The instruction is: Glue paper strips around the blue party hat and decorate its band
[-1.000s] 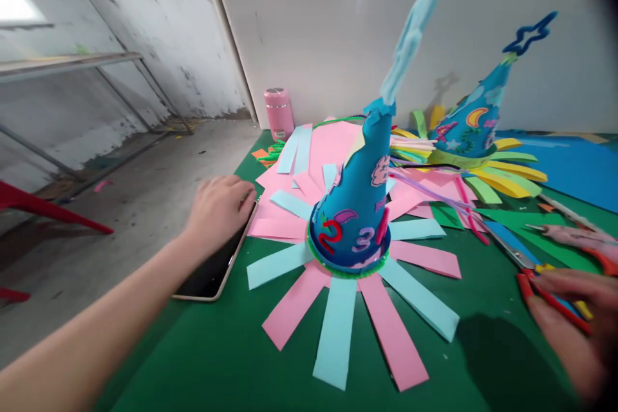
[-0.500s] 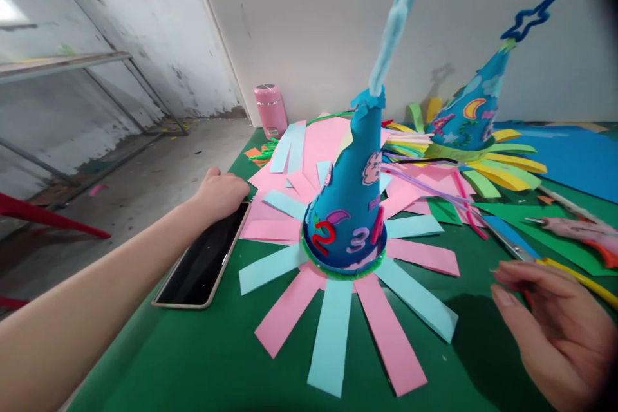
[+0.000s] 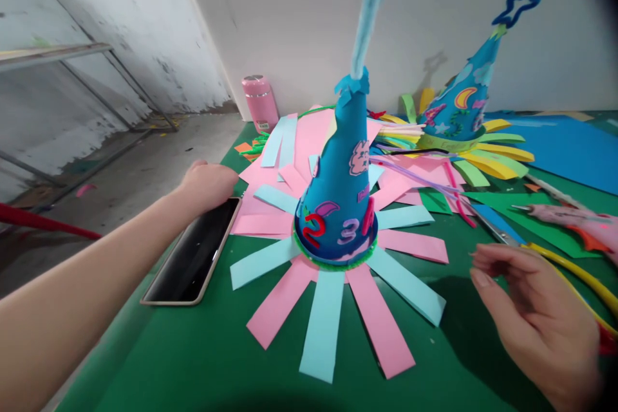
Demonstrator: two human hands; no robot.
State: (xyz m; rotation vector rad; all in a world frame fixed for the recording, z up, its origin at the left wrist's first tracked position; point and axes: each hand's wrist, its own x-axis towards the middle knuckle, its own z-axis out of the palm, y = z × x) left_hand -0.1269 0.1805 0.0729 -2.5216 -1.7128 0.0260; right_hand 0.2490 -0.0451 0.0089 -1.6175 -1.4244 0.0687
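Lifted off the scissors (image 3: 502, 234) since a second ago, my right hand (image 3: 535, 322) now hangs at 4 o'clock from the near blue hat (image 3: 333, 180), fingers loosely curled, thumb and forefinger parted and released. That hat stands upright mid-view, with paper strips (image 3: 321, 335) in pink and pale blue fanning out around its base. Green table (image 3: 159, 360) shows past the strip tips from 5 round to 8 o'clock. At 9 o'clock the phone (image 3: 193, 264) lies near the table's left edge; my left hand (image 3: 210, 187) is at its far end, fingers turned away, so I can't tell whether they grip anything. A second hat (image 3: 487, 58) stands at 1 o'clock, a pink bottle (image 3: 261, 106) at 11. My right hand hides part of the scissors; the glue gun (image 3: 570, 219) at 3 o'clock runs out of view. Above, the near hat's fuzzy topper (image 3: 369, 13) is cut off.
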